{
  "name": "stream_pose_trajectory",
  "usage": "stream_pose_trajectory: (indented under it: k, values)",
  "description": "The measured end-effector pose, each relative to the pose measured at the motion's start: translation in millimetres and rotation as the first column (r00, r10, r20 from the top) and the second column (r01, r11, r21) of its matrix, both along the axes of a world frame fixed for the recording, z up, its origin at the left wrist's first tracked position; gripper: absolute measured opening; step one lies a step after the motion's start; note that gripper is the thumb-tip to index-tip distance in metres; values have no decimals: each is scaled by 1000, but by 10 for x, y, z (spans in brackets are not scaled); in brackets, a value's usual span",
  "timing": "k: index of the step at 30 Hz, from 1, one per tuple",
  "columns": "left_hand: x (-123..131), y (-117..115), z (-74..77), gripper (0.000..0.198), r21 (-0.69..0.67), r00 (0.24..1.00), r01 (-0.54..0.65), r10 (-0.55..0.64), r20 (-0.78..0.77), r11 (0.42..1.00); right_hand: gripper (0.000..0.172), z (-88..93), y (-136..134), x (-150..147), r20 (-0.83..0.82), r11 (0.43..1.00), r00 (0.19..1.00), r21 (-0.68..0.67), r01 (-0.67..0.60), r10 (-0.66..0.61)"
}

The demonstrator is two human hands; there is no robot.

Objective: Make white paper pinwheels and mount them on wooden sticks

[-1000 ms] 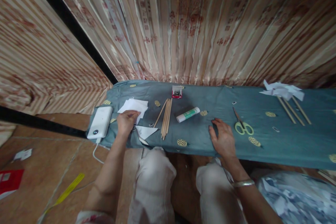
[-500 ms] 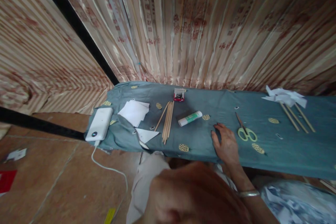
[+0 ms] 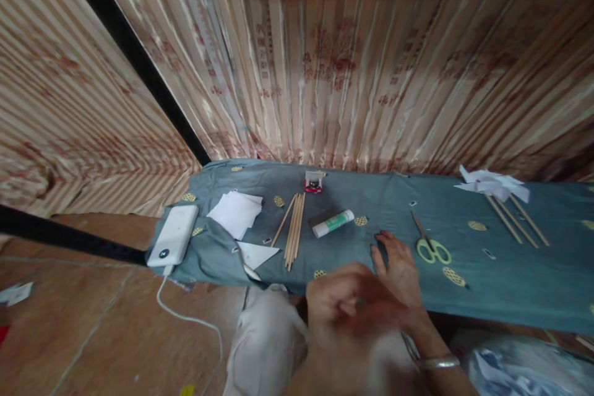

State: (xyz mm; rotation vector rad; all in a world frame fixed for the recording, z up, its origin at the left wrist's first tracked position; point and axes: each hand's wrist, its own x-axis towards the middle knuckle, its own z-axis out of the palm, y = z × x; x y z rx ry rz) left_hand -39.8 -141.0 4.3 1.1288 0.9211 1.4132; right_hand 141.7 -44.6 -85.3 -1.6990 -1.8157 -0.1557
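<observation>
My right hand lies on the teal cloth at the table's near edge, thumb and fingers apart, holding nothing. Raised close to the camera, my left hand hides part of the right wrist; motion smears its fingers. Left of the right hand lies a glue stick, capped. To its right, scissors with pale green handles rest on the cloth. A bundle of wooden sticks lies further left, near a folded white paper triangle and a stack of white paper squares.
A small open red box with tiny dark items sits at the back. Several paper pinwheels on sticks lie at right. A white power bank with a cable occupies the left end. A plastic bag stands below at right.
My left hand has moved away from the camera, towards the table edge and my right hand. The right hand stays on the cloth. The view has tilted slightly up.
</observation>
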Motion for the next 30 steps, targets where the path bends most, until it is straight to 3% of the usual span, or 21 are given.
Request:
stream_pose_trajectory:
  k: [2, 4, 6, 8, 11, 14, 18, 21, 25, 30]
  values:
    - [-65, 658, 441, 36, -29, 994, -96, 97, 47, 995, 35, -1, -1, 0, -6, 1000, 1000, -9, -6, 5]
    - [-213, 1114, 608, 32, -3, 968, -247, 247, -34, 969, 36, -1, -1, 1, -12, 1000, 1000, -7, -7, 7]
    - [-433, 1373, 512, 19, 52, 904, -407, 411, -119, 912, 36, 2, 1, 0, -16, 1000, 1000, 4, -10, 10]
    - [-712, 1497, 292, 19, 98, 838, -474, 483, -256, 875, 36, 8, 2, -3, -22, 1000, 1000, 15, -8, 8]
    - [-1195, 1539, 41, 19, 73, 734, -546, 518, -439, 835, 36, 16, 2, -6, -25, 1000, 1000, 15, -3, 3]
    - [-1662, 1490, -21, 30, 163, 580, -559, 524, -624, 813, 36, 9, 0, 0, -15, 1000, 1000, 4, -5, 5]
    - [-2096, 1412, -98, 27, 302, 360, -352, 425, -830, 886, 37, -14, -1, 16, 1, 1000, 1000, 14, -5, 5]
    - [-2243, 1381, -245, 34, 292, 213, -241, 343, -915, 926, 37, -26, -2, 23, 7, 1000, 1000, 17, -7, 7]
    - [-2297, 1355, -394, 36, 230, 149, -253, 272, -951, 940, 36, -26, -4, 28, 9, 1000, 1000, 11, -13, 13]
    - [-2314, 1339, -377, 30, 190, 203, -266, 247, -948, 945, 35, -8, -6, 24, 4, 1000, 1000, 10, -19, 19]
